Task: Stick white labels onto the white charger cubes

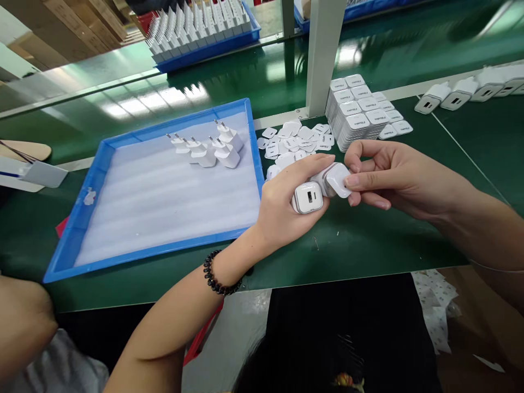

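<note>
My left hand is wrapped round two white USB wall chargers. The nearer charger faces me with its ports showing; the other lies beside it, its front face mostly covered. Over that face, my right hand pinches a thin white rounded-square piece between thumb and fingers. Whether the piece is stuck to the charger or only touching it, I cannot tell. Just behind my hands lies a loose heap of similar thin white pieces. Neat stacks of printed white squares stand behind my right hand.
A blue tray with a white liner holds several plug-in chargers. More chargers line up at the right. A pale post rises behind the stacks. Another blue tray of chargers stands at the back. Someone's arm shows at lower left.
</note>
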The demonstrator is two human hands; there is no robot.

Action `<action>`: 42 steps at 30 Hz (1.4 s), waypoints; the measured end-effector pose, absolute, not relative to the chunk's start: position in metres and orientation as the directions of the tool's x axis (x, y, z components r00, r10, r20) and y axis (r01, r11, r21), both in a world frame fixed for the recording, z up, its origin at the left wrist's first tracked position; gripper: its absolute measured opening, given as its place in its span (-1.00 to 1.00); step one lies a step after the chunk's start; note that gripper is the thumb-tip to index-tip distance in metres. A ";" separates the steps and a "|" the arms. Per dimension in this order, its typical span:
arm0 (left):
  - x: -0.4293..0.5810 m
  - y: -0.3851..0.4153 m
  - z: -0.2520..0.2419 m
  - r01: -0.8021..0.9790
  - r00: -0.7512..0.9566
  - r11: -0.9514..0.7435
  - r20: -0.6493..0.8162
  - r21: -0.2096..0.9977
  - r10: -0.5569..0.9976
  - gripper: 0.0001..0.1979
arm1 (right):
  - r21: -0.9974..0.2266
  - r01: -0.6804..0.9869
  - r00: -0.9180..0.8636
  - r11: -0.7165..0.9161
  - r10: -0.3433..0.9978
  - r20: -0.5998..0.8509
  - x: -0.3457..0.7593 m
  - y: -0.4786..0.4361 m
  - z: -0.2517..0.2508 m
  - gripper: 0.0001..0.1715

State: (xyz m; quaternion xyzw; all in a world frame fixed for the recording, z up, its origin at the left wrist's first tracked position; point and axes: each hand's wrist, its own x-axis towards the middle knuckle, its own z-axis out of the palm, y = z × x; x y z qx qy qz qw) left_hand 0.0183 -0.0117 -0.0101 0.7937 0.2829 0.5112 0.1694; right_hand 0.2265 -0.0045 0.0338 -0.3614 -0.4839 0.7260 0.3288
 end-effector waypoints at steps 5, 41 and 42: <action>0.018 -0.011 -0.011 0.298 0.317 -0.791 0.726 0.534 0.610 -0.64 | -0.957 -0.118 -0.498 -0.264 0.850 -0.173 0.224 -0.007 0.034 -0.66; 0.020 -0.013 -0.008 0.266 0.290 -0.649 0.583 0.713 0.759 -0.66 | -0.993 0.063 -0.273 0.099 0.959 0.078 0.211 -0.018 0.033 -0.62; 0.020 -0.014 -0.007 0.261 0.287 -0.632 0.567 0.729 0.772 -0.67 | -0.992 0.070 -0.269 0.107 0.959 0.085 0.211 -0.018 0.033 -0.61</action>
